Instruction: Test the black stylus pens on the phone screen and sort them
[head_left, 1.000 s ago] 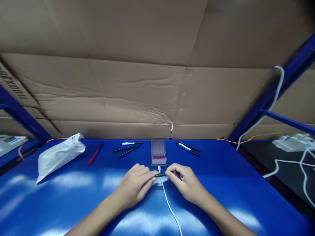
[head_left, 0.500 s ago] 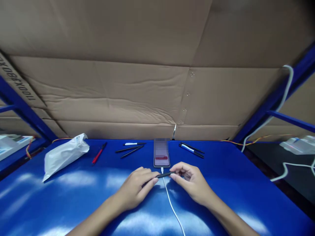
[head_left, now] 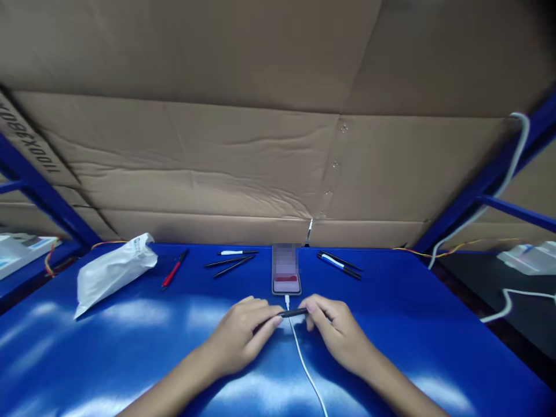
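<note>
A slim black pen point(head_left: 294, 313) spans the gap between my two hands, held level above the blue table. My left hand point(head_left: 245, 330) pinches its left end between thumb and fingers, which partly hide it. At the other end, my right hand point(head_left: 336, 330) grips the pen with thumb and forefinger. Just beyond the hands lies a phone point(head_left: 286, 272) with its screen lit and partly blurred. A white charging cable point(head_left: 304, 362) plugs into the phone's near edge and runs beneath the pen toward me.
Left of the phone lie several pens, among them a white-barrelled pen point(head_left: 232, 253) and a red pen point(head_left: 174, 271). Black and blue-white pens point(head_left: 339, 264) lie to its right. A white plastic bag point(head_left: 115, 272) rests at far left. Cardboard point(head_left: 208, 168) walls the back, between blue posts point(head_left: 473, 176).
My right hand has shifted its fingers on the pen, the thumb now lying over its right end. My left hand stays nearly where it was. The view has tilted slightly.
</note>
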`<action>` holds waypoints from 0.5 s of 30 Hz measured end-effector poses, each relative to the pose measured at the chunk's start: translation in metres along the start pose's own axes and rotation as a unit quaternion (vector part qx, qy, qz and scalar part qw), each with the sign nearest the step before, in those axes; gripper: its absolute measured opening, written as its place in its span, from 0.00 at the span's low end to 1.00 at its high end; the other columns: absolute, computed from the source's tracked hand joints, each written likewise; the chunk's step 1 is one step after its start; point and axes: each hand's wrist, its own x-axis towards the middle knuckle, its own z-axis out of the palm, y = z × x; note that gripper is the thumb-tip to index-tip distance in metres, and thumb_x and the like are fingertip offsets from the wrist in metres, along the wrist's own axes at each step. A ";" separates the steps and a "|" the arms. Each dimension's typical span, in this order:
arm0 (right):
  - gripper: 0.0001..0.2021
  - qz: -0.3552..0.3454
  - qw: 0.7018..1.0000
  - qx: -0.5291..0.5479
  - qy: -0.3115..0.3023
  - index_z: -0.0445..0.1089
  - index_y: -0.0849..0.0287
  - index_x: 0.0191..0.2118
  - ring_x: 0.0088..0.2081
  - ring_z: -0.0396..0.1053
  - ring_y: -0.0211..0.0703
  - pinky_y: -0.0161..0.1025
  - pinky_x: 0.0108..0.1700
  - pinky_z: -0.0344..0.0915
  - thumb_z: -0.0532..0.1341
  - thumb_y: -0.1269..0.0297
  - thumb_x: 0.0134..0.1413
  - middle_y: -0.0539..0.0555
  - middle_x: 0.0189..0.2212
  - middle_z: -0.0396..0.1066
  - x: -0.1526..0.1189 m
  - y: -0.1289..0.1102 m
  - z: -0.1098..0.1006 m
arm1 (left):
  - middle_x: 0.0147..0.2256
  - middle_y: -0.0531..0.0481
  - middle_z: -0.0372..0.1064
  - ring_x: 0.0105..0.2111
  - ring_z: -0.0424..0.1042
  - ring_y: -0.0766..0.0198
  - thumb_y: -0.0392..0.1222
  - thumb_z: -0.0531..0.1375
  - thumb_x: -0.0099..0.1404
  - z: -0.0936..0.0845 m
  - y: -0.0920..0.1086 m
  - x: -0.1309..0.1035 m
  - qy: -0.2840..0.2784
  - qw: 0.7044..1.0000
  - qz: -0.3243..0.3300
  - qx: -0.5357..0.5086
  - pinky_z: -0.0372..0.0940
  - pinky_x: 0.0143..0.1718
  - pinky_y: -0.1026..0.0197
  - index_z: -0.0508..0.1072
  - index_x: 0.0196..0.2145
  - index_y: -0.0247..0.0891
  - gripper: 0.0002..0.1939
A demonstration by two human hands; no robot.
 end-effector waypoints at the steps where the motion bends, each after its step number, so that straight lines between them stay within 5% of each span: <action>1: 0.19 0.005 1.000 0.012 0.002 0.74 0.56 0.37 0.30 0.69 0.42 0.36 0.34 0.62 0.53 0.50 0.70 0.51 0.27 0.73 0.000 0.000 -0.001 | 0.36 0.49 0.76 0.34 0.72 0.61 0.44 0.49 0.79 0.000 -0.001 0.000 0.005 1.000 -0.009 -0.002 0.61 0.39 0.59 0.76 0.51 0.42 0.16; 5: 0.13 0.020 0.999 0.033 -0.002 0.74 0.56 0.39 0.32 0.68 0.41 0.35 0.35 0.62 0.61 0.52 0.64 0.50 0.30 0.73 0.001 0.001 -0.001 | 0.35 0.50 0.76 0.33 0.71 0.62 0.44 0.50 0.78 0.000 -0.002 0.001 0.013 1.000 -0.019 -0.017 0.61 0.37 0.60 0.77 0.50 0.42 0.16; 10: 0.26 0.047 0.999 0.021 -0.017 0.65 0.57 0.24 0.24 0.62 0.39 0.35 0.30 0.57 0.50 0.48 0.71 0.48 0.19 0.65 0.003 0.003 0.001 | 0.37 0.49 0.77 0.35 0.72 0.60 0.44 0.50 0.78 0.002 0.000 0.001 0.005 1.000 0.012 0.000 0.60 0.39 0.58 0.76 0.51 0.41 0.16; 15: 0.17 0.018 0.999 0.026 -0.008 0.71 0.57 0.34 0.31 0.65 0.41 0.35 0.34 0.59 0.58 0.49 0.66 0.50 0.28 0.70 0.003 -0.002 -0.004 | 0.37 0.50 0.77 0.34 0.72 0.61 0.44 0.50 0.79 0.001 0.000 0.002 0.016 1.000 -0.008 -0.007 0.61 0.39 0.59 0.76 0.51 0.42 0.16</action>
